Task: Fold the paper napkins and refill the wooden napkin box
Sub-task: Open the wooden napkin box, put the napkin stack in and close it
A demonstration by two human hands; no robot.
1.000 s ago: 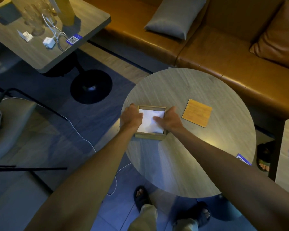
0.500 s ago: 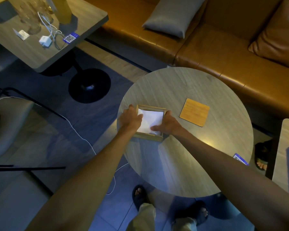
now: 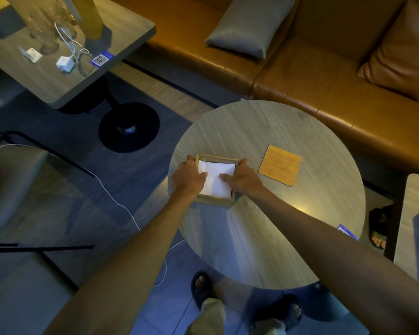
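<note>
Sitting on the left part of a round table (image 3: 271, 131), nearer the viewer's edge than the sofa (image 3: 324, 97): one wooden napkin box (image 3: 215, 202), open top facing up. Outline close to square, so no clear long axis; its walls are turned slightly clockwise against the view. Contents: white folded napkins (image 3: 217, 182), lying flat and lined up with the walls, filling the box from side to side. Left hand (image 3: 188, 178): fingers curled round the outside of the left wall, thumb over the rim and resting on the napkins. Right hand (image 3: 243, 177): the same hold on the right wall, thumb on the paper. Square wooden board (image 3: 279, 165): flat on the table, near the box on its right, apart from it, faint lines on its face not legible. Blue sticker (image 3: 347, 232) at the table's right edge, and another (image 3: 101, 59) on the square table (image 3: 58, 78) at far left, which carries what looks like a QR code; any lettering too small to read.
</note>
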